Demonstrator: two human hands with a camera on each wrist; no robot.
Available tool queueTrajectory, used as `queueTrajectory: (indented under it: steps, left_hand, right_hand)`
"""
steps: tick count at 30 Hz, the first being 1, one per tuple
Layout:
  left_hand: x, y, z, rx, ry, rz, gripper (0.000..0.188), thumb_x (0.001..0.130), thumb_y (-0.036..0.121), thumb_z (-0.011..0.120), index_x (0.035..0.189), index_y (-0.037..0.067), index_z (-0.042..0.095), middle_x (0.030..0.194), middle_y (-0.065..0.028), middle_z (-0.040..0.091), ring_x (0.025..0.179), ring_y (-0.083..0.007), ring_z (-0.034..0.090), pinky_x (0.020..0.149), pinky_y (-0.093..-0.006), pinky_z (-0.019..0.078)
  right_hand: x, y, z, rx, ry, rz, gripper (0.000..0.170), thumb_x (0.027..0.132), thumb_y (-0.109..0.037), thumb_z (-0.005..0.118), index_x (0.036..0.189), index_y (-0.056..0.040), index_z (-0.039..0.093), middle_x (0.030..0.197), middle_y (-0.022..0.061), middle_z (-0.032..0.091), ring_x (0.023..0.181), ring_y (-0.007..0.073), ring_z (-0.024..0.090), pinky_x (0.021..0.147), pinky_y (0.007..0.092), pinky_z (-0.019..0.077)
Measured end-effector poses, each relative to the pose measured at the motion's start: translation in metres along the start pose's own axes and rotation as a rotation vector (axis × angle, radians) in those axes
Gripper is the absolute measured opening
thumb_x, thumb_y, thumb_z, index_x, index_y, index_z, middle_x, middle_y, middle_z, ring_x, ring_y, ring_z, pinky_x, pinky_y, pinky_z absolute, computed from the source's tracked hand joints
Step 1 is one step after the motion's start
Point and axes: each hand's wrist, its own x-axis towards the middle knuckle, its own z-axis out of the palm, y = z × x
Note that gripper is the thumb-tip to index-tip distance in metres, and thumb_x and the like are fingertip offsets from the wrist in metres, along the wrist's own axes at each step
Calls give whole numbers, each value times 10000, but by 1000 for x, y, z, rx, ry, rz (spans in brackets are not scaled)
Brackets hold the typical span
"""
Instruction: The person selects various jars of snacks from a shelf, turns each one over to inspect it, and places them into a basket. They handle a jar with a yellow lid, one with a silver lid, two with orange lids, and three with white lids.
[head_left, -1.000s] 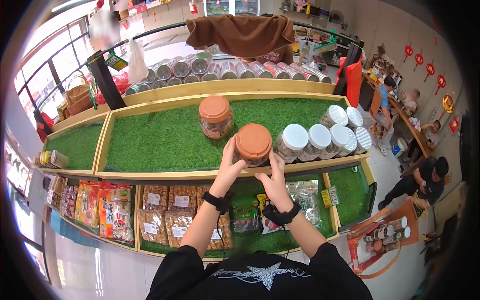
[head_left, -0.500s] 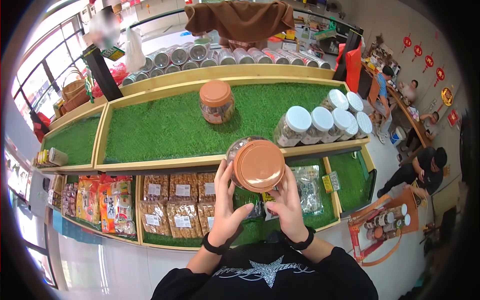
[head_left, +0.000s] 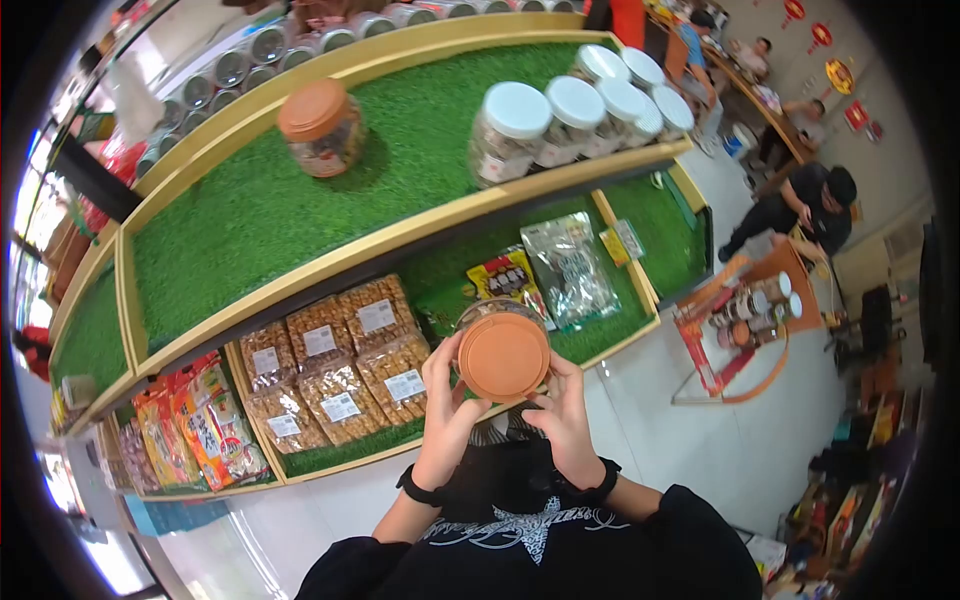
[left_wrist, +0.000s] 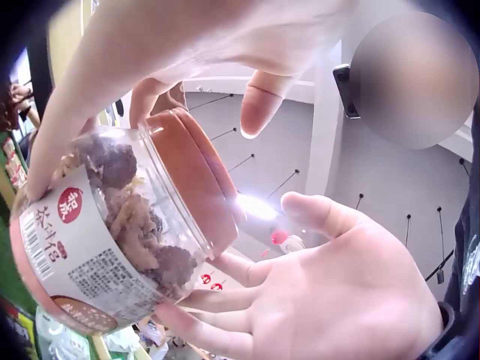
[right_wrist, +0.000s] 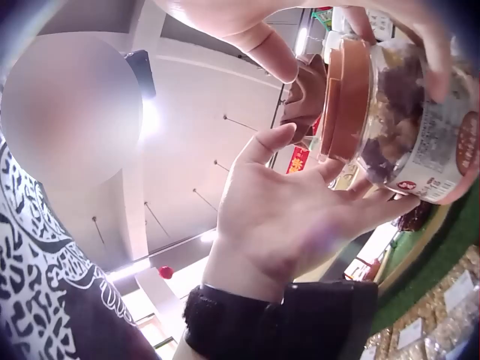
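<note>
A clear plastic jar with an orange screw lid (head_left: 504, 355) is held out in front of the chest, off the shelf. My left hand (head_left: 448, 415) grips one side of it and my right hand (head_left: 572, 425) the other, fingers spread along the walls, thumbs apart from the lid. In the left wrist view the jar (left_wrist: 127, 240) lies tilted, showing brown, lumpy contents behind a white and pink label. A second orange-lidded jar (head_left: 322, 130) stands upright on the green upper shelf.
Several white-lidded jars (head_left: 515, 125) stand together at the upper shelf's right end. Below lie clear packs of brown snacks (head_left: 335, 375), a silver bag (head_left: 570, 270) and a yellow bag (head_left: 505, 275). At right are a cart (head_left: 740, 330) holding jars and a person in black (head_left: 805, 205).
Both hands have drawn the jar off the upper shelf's front edge toward the chest. The head view has turned right and down, so the shelf appears tilted.
</note>
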Motion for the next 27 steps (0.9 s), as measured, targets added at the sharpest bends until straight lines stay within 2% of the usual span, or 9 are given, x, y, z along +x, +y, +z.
queueTrajectory:
  steps: [3,5,11,13,19,24,26,27]
  left_hand:
    - [1,0,18,83,-98,-53,731,652,7,527,1339,89,290,1326,-95,217,1294,-246,223,1045,-430,275]
    - [3,2,36,57,-176,-14,736,644,12,533,1336,88,294,1326,-97,214,1292,-248,226,1044,-428,278]
    - [6,0,100,143,-436,-37,782,611,-6,518,1347,82,271,1326,-99,211,1292,-242,224,1050,-422,271]
    - [3,-6,127,130,-507,-55,798,603,-13,511,1354,79,259,1331,-101,205,1295,-239,217,1054,-423,264]
    - [-11,-30,227,93,-706,-155,853,592,-68,477,1389,94,215,1371,-82,156,1324,-229,166,1073,-419,224]
    - [-29,-57,314,98,-861,-219,838,616,-92,465,1394,104,222,1387,-83,150,1332,-229,158,1050,-422,276]
    - [-41,-61,346,83,-869,-250,820,587,-36,434,1381,54,245,1388,-97,247,1348,-222,148,1027,-424,290]
    - [-46,-64,358,81,-888,-254,820,587,-36,434,1381,54,245,1388,-97,247,1348,-222,148,1027,-424,290]
  right_hand:
    - [-15,0,-16,58,86,11,673,725,97,490,1315,-15,184,1368,169,232,1290,269,255,994,387,331]
    - [-27,-6,-28,74,153,-12,661,732,84,493,1311,-9,188,1357,169,253,1284,266,269,1012,402,309]
    - [-60,-12,-78,148,382,-154,640,740,37,527,1298,3,213,1343,172,282,1287,251,267,1052,413,220]
    - [-71,-16,-101,82,429,-208,628,743,24,542,1291,6,235,1330,169,309,1284,250,269,1060,399,187]
    - [-118,-29,-186,102,608,-206,614,753,3,552,1288,6,251,1322,166,324,1279,240,269,1056,398,182]
    - [-165,-39,-262,50,738,-222,604,760,-9,549,1289,-19,258,1336,168,301,1292,251,251,1050,418,192]
    - [-182,-45,-284,28,782,-230,600,761,-11,549,1288,-27,263,1342,168,294,1298,257,243,1049,424,194]
    - [-190,-48,-294,27,815,-228,595,761,-19,551,1284,-30,267,1345,168,289,1301,264,242,1048,427,202]
